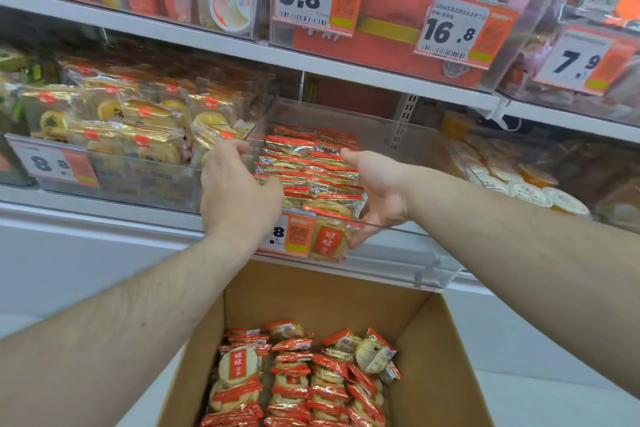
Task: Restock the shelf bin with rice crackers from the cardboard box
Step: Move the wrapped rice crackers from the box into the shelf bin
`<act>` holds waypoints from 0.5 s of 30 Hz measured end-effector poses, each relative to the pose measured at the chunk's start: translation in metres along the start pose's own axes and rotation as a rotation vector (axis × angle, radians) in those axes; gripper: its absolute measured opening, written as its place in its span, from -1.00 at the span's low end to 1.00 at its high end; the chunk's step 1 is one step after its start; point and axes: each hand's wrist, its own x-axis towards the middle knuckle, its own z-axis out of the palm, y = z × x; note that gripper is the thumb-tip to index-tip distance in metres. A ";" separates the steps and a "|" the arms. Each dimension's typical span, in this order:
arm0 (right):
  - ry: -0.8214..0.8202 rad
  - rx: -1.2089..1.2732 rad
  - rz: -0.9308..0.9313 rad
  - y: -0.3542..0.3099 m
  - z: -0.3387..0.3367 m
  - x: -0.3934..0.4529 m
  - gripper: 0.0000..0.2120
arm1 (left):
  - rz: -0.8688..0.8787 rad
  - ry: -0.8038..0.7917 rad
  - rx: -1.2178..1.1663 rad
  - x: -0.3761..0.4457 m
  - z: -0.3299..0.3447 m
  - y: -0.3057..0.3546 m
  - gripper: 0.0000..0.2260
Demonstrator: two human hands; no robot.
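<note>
Both hands flank the cracker packets (304,166) stacked in the clear shelf bin (398,229): left hand (239,191) at nine o'clock, its grip unclear, right hand (379,189) at three o'clock, released. The cardboard box (440,350) below holds many packets (roughly midway, I'd judge).

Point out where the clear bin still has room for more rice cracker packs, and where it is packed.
The clear bin is bare along its right side, between the stacked rice cracker packs and its right wall. Its back stretch behind the stack is also open. The left half is crowded: packs fill it between the left hand and right hand.
</note>
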 end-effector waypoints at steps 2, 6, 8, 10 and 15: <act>0.002 -0.025 0.003 0.001 0.002 -0.008 -0.40 | 0.130 0.058 0.099 -0.006 -0.001 0.001 -0.58; 0.209 -0.173 -0.155 0.009 0.004 -0.029 -0.29 | 0.661 0.005 0.091 -0.033 0.008 0.004 -0.60; 0.508 -0.369 -0.423 0.027 0.006 -0.046 -0.36 | 0.689 -0.218 -0.022 -0.050 0.012 0.005 -0.66; 0.741 -0.478 -0.712 0.053 0.011 -0.065 -0.75 | 0.599 -0.471 -0.038 -0.065 0.012 0.002 -0.71; 0.676 -0.434 -0.629 0.142 0.018 -0.043 -0.74 | 0.538 -1.030 0.324 -0.087 0.024 -0.024 -0.76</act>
